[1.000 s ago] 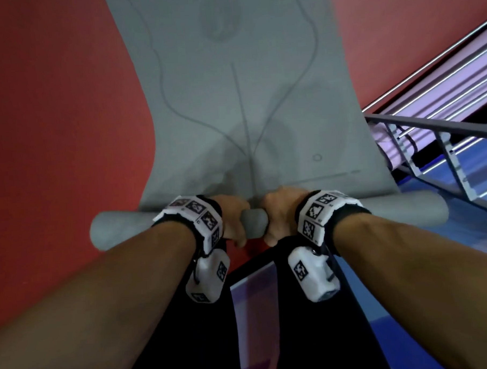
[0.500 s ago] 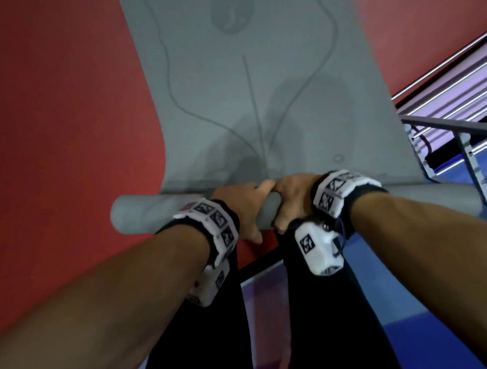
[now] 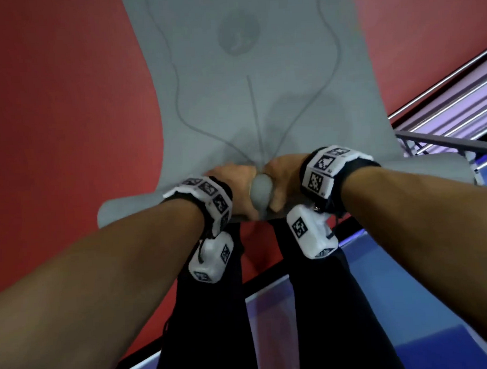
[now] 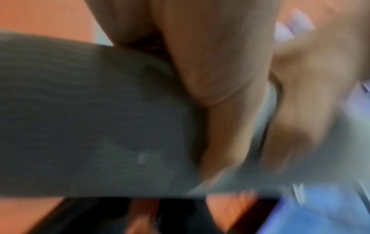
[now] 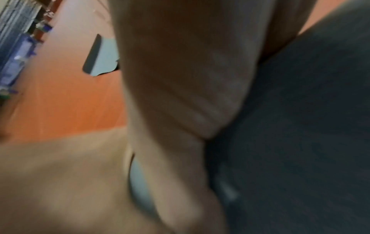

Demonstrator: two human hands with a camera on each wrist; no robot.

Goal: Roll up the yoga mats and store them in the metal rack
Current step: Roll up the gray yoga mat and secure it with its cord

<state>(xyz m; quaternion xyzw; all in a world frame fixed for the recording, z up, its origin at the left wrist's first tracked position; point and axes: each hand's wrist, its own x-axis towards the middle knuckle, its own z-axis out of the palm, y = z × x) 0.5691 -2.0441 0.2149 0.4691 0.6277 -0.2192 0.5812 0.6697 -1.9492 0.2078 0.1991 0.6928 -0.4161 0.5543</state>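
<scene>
While bending over the red floor (image 3: 53,136), rolling a grey yoga mat (image 3: 246,72) away from the body. Mid-roll: a slim roll (image 3: 260,192) formed at the near edge, most of the mat lying flat ahead. Left hand (image 3: 236,184) and right hand (image 3: 281,180) side by side at the middle of the roll, almost touching, fingers curled over it and clamped on. Wrist views blurred; palms against dark grey mat, little more to tell. Metal rack (image 3: 444,145) off to the right, just beyond the roll's right end, purple mats seemingly stored in it.

Step in hand, judged: the rolling itself, early on. Next move calls for pushing the roll forward with even pressure, probably spreading the hands outward to keep both ends level and tight. Risk: a skewed, cone-shaped roll.
</scene>
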